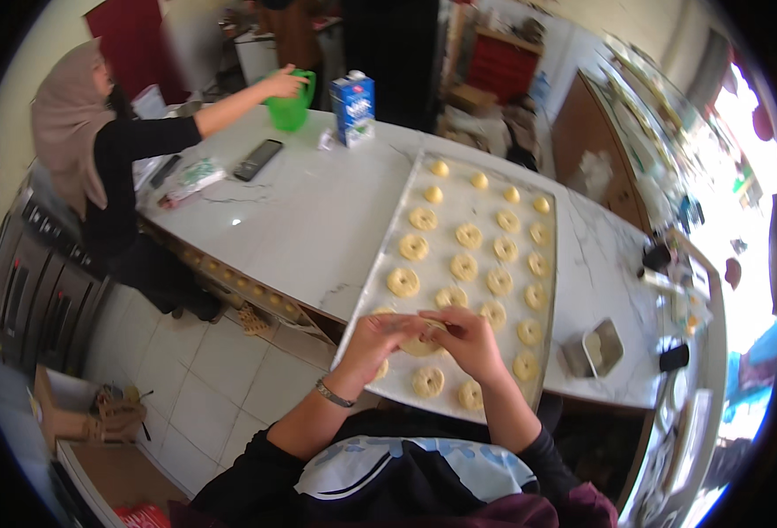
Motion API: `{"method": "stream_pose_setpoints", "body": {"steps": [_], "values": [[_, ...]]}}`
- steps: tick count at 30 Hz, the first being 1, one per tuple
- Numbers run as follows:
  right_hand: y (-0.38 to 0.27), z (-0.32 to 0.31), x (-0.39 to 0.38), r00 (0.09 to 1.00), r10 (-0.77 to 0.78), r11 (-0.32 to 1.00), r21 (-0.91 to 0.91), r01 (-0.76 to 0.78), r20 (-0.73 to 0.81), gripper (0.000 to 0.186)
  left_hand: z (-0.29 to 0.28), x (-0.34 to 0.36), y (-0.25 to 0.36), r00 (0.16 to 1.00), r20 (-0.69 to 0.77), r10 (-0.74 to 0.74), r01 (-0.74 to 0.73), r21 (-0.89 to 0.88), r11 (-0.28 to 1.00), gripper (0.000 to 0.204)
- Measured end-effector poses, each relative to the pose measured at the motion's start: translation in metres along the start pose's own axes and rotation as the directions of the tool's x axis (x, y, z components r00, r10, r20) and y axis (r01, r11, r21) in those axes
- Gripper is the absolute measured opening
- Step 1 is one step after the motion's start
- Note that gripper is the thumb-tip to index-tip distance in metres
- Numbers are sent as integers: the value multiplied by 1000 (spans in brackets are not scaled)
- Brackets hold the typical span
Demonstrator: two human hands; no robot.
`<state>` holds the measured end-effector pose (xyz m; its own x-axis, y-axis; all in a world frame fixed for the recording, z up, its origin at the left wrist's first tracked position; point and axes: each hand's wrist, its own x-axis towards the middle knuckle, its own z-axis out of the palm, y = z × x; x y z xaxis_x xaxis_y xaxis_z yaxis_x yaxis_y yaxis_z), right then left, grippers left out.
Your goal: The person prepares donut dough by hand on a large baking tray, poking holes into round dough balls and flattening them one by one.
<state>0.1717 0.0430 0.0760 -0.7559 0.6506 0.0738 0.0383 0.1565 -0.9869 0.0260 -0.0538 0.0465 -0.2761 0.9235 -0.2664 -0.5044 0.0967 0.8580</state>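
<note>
Over the lower part of a large parchment-lined baking tray [388, 255], my left hand [380, 339] and my right hand [463, 343] meet with fingers curled on a pale round of dough [425, 343], partly hidden by them. A metal band circles my left wrist. Around them lie several ring-shaped dough pieces [498, 280] with holes in the middle. At the tray's far end sit several small domed dough pieces [478, 180], with no hole visible.
At the left, a co-worker [116, 185] grips a green jug [287, 112] beside a blue carton [353, 107]. A black phone [258, 160] lies on the marble-look counter [300, 220]. A metal container [593, 350] stands right of the tray, near dark cups [673, 356]. Ovens [41, 255] stand far left.
</note>
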Motion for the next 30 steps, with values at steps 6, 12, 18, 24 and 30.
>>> {"method": "stream_pose_setpoints", "body": {"steps": [6, 12, 18, 24, 30], "values": [[-1, -15, -5, 982, 182, 977, 118, -176, -50, 25, 8, -1, 5, 999, -44, -25, 22, -83, 996, 21], [5, -11, -8, 986, 165, 976, 148, -158, -34, 23, 3, 1, 0, 997, -74, -3, -2, -74, 997, 20], [9, -4, -7, 991, 130, 979, 161, -126, -14, 24, 4, 1, 0, 998, -34, -51, 49, -43, 998, 20], [10, -11, -6, 988, 156, 976, 157, -152, -16, 26, 4, 4, 2, 997, 4, -77, 77, -61, 995, 20], [11, -14, -5, 987, 157, 979, 138, -151, -39, 26, 6, 6, 2, 996, -57, -69, 65, -73, 995, 21]]}}
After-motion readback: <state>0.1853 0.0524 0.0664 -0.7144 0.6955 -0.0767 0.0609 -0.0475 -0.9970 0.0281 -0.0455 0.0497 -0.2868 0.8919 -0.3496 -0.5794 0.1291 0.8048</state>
